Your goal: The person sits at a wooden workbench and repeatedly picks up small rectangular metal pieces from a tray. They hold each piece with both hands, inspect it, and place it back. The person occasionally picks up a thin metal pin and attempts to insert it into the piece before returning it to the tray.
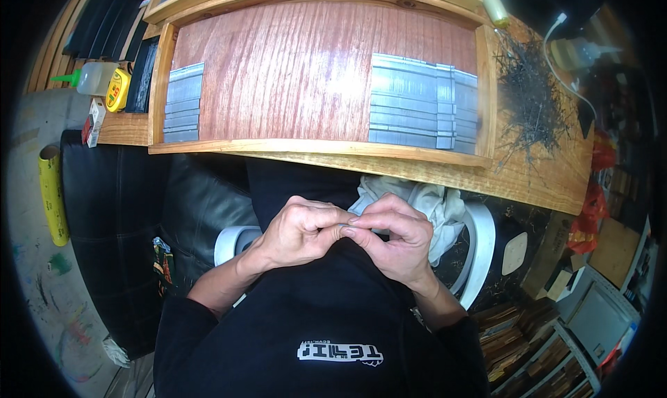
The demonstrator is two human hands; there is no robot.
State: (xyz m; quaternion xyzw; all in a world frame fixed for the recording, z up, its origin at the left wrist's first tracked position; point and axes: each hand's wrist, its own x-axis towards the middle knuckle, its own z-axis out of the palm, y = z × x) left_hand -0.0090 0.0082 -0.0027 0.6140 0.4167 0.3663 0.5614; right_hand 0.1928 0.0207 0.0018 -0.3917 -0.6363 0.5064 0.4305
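Observation:
Over my lap, just this side of the table edge, my left hand (300, 233) and my right hand (397, 233) meet at the fingertips. Both are closed in a pinch, thumbs against forefingers. Whatever lies between the fingertips is too small or hidden to make out. Beyond them a shallow wooden tray (306, 147) with a reddish-brown base sits on the table. Flat grey metal-looking strips lie side by side in it: a narrow group (183, 105) at its left end and a wider group (405, 106) at its right.
A tangled heap of thin dark wire-like pieces (533, 96) lies right of the tray. At the left stand a green-tipped bottle (97, 77) and a yellow container (118, 90). White chair arms (484, 249) flank me, with a white cloth (446, 214) by the right one.

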